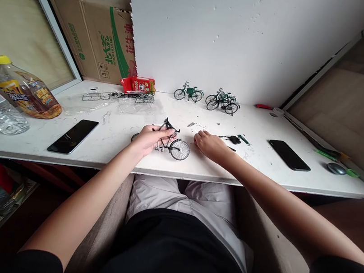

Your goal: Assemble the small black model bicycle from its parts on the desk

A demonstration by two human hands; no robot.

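Note:
My left hand [150, 140] is closed round the frame of a small black model bicycle [179, 150], its wheels near the tabletop at the front of the white table [118, 152]. Part of the rear half is hidden behind the fingers. To the right, my right hand [206, 144] rests low on the table with its fingers curled together; what they hold, if anything, is hidden. Just beyond that hand lie tiny loose parts [200, 126]. Beside it are a black part [235, 140] and a dark green strip [243, 139].
Green and black model bicycles [188, 93] stand along the back wall. Wire-like part frames [145, 98] lie by a red packet [141, 86]. Phones [73, 136] [288, 155] flank the work area. Bottles [34, 94] are at left; a mouse-like grey object [336, 168] is at right.

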